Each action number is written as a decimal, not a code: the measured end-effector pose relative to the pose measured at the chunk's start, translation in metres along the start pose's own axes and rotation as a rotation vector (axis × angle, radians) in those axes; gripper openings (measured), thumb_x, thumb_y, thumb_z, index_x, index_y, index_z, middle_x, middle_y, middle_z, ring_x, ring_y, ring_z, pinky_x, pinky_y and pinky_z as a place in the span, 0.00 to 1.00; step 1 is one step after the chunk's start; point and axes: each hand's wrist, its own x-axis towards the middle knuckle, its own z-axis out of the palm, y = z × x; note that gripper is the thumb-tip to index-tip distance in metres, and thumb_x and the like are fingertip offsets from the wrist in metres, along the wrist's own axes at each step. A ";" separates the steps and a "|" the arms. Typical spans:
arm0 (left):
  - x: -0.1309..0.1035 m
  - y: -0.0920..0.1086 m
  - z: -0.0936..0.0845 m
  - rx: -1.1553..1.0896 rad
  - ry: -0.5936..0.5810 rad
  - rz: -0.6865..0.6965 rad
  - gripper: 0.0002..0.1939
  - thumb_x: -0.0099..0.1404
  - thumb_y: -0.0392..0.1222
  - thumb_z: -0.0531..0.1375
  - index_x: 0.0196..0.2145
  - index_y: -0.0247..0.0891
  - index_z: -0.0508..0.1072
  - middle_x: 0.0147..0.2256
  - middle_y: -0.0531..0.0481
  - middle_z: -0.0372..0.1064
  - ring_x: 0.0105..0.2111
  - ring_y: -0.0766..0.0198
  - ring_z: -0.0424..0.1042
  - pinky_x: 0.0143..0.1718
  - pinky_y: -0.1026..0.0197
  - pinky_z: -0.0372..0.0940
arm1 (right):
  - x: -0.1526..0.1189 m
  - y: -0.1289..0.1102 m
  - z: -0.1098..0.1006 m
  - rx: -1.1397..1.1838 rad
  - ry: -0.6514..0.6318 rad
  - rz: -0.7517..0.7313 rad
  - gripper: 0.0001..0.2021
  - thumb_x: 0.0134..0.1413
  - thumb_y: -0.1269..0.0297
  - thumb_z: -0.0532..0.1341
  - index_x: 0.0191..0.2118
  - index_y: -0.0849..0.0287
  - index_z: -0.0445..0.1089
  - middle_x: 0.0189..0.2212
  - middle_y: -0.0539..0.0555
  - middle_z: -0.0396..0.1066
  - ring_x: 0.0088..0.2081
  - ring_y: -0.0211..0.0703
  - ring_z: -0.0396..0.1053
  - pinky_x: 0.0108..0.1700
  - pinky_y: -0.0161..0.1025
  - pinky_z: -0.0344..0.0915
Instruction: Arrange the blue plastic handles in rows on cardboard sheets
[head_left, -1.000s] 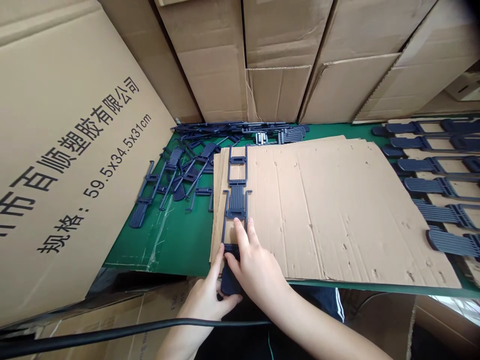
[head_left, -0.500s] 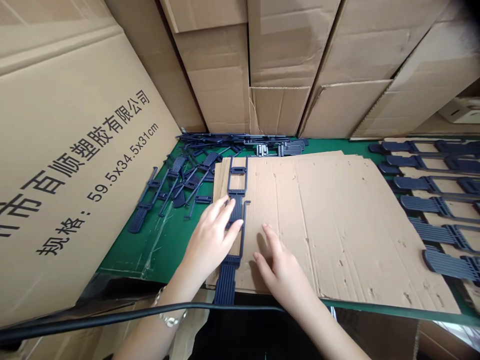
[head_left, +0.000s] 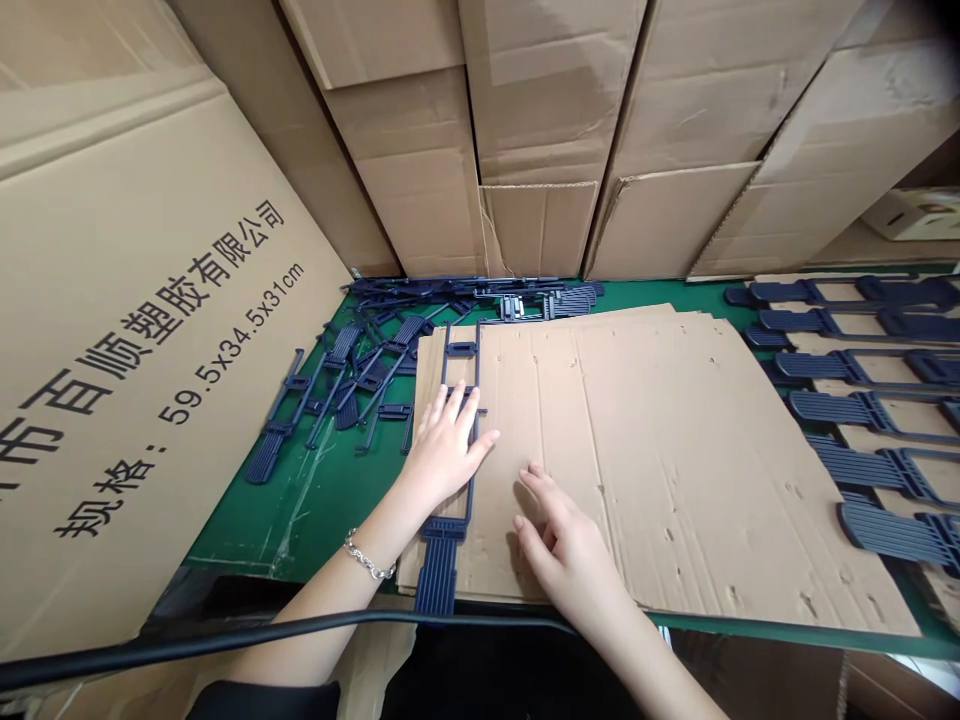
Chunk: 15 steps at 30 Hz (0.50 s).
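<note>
Two dark blue plastic frame pieces with ribbed pads lie in line along the left edge of a cardboard sheet. My left hand (head_left: 444,442) rests palm down across them, fingers spread, hiding the middle where they meet. The far frame piece (head_left: 462,350) shows beyond my fingertips; the near frame piece (head_left: 437,575) reaches past the front edge of the cardboard sheet (head_left: 630,440). My right hand (head_left: 562,540) is above the sheet to the right of these pieces, fingers loosely bent, thumb and index finger apart, holding nothing.
A tangled pile of similar blue pieces (head_left: 371,370) lies on the green table (head_left: 259,530) at left. More pieces (head_left: 862,410) sit in rows on cardboard at right. A printed carton (head_left: 150,330) stands left, stacked boxes (head_left: 540,110) behind. A black cable (head_left: 300,630) crosses the front.
My left hand has gone from touching the pieces with its fingertips to lying flatter over their junction. My right hand's fingers have curled slightly. The view has shifted a little.
</note>
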 end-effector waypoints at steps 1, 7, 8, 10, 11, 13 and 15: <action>0.002 0.000 0.000 0.000 0.000 -0.002 0.33 0.66 0.56 0.44 0.63 0.35 0.48 0.64 0.43 0.37 0.63 0.47 0.36 0.60 0.43 0.44 | 0.000 0.000 0.000 0.000 0.000 -0.003 0.20 0.59 0.67 0.50 0.56 0.67 0.60 0.58 0.63 0.55 0.59 0.54 0.55 0.50 0.53 0.67; 0.008 0.001 -0.006 -0.022 0.002 0.003 0.32 0.67 0.56 0.43 0.63 0.38 0.48 0.64 0.44 0.37 0.64 0.48 0.35 0.60 0.41 0.41 | -0.003 0.000 -0.001 -0.018 0.038 -0.017 0.18 0.58 0.67 0.51 0.53 0.65 0.63 0.57 0.63 0.58 0.56 0.54 0.59 0.48 0.52 0.69; 0.007 0.000 -0.008 -0.034 0.017 -0.008 0.31 0.67 0.56 0.42 0.64 0.41 0.47 0.65 0.45 0.36 0.64 0.48 0.34 0.59 0.38 0.39 | -0.003 0.000 -0.001 -0.018 0.048 -0.019 0.17 0.58 0.67 0.51 0.52 0.65 0.64 0.56 0.63 0.58 0.56 0.54 0.60 0.48 0.52 0.69; 0.001 -0.002 -0.013 -0.068 0.062 -0.061 0.29 0.68 0.56 0.39 0.63 0.48 0.46 0.65 0.47 0.34 0.64 0.48 0.32 0.58 0.33 0.35 | -0.004 0.000 -0.001 -0.017 0.066 -0.027 0.17 0.58 0.68 0.51 0.51 0.65 0.64 0.56 0.63 0.59 0.56 0.53 0.60 0.48 0.52 0.69; -0.004 -0.003 -0.016 -0.091 0.081 -0.096 0.28 0.68 0.56 0.39 0.63 0.51 0.47 0.65 0.49 0.33 0.64 0.48 0.31 0.57 0.32 0.34 | -0.004 -0.001 -0.001 -0.016 0.074 -0.032 0.16 0.58 0.68 0.51 0.51 0.65 0.64 0.56 0.63 0.59 0.56 0.53 0.60 0.49 0.52 0.68; -0.016 -0.005 -0.021 -0.140 0.081 -0.160 0.27 0.67 0.57 0.40 0.62 0.52 0.49 0.65 0.49 0.31 0.64 0.47 0.29 0.57 0.32 0.34 | -0.004 -0.001 -0.001 -0.014 0.090 -0.039 0.16 0.58 0.68 0.51 0.51 0.64 0.64 0.56 0.63 0.59 0.56 0.53 0.59 0.49 0.52 0.68; -0.031 -0.006 -0.022 -0.183 0.040 -0.200 0.30 0.66 0.57 0.44 0.63 0.51 0.46 0.65 0.48 0.30 0.63 0.46 0.28 0.58 0.34 0.35 | -0.004 0.000 -0.002 -0.012 0.102 -0.039 0.15 0.58 0.68 0.51 0.50 0.63 0.64 0.57 0.62 0.58 0.56 0.53 0.59 0.49 0.52 0.68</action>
